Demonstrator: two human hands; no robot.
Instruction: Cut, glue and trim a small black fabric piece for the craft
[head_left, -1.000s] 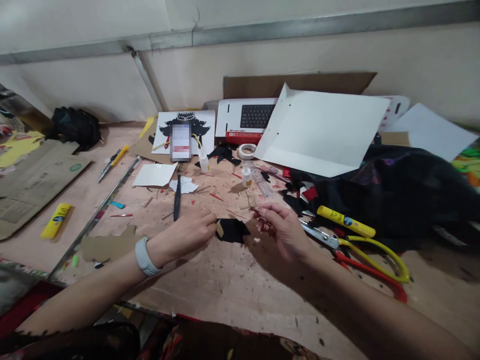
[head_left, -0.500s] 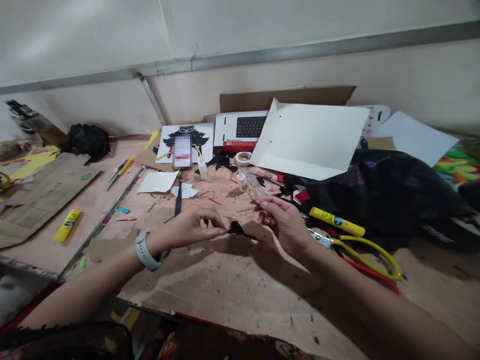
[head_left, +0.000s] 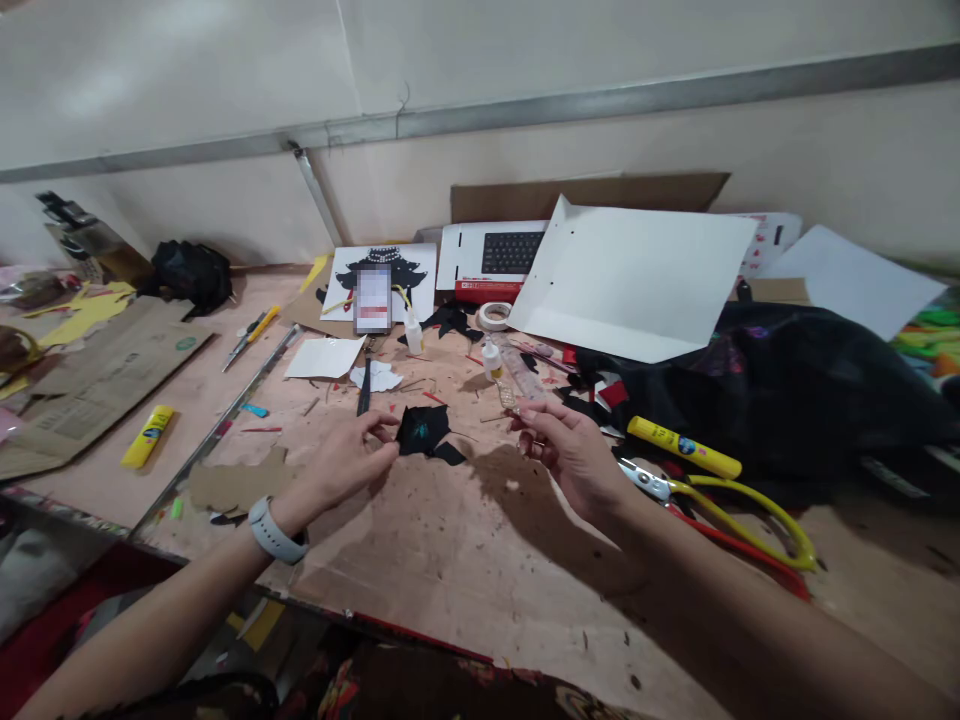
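Observation:
My left hand (head_left: pixel 346 462), with a pale watch band at its wrist, is at the left edge of a black cut piece (head_left: pixel 424 430). That piece shows its face, with a faint teal sheen, and appears to lie on the table. Thumb and forefinger are apart beside it; whether they touch its edge is hard to tell. Between the thumb and fingertips of my right hand (head_left: pixel 566 450) is a small gold openwork trim piece (head_left: pixel 508 398), pointing up and away. A small white glue bottle (head_left: pixel 491 361) stands just behind the trim, and another white bottle (head_left: pixel 413 332) is farther left.
To the right lie a yellow glue tube (head_left: pixel 684 447) and yellow-and-red-handled scissors (head_left: pixel 739 510), beside black plastic (head_left: pixel 795 390). A phone (head_left: pixel 372 300) leans on a white card with a black cutout. Behind are a tape roll (head_left: pixel 494 316), a white sheet (head_left: pixel 637 280) and a keyboard box (head_left: pixel 491 290).
The black piece, seen nearly edge-on at my left fingertips before, now shows its face farther left. My left hand has drawn left and its fingers have parted. My right hand keeps the trim.

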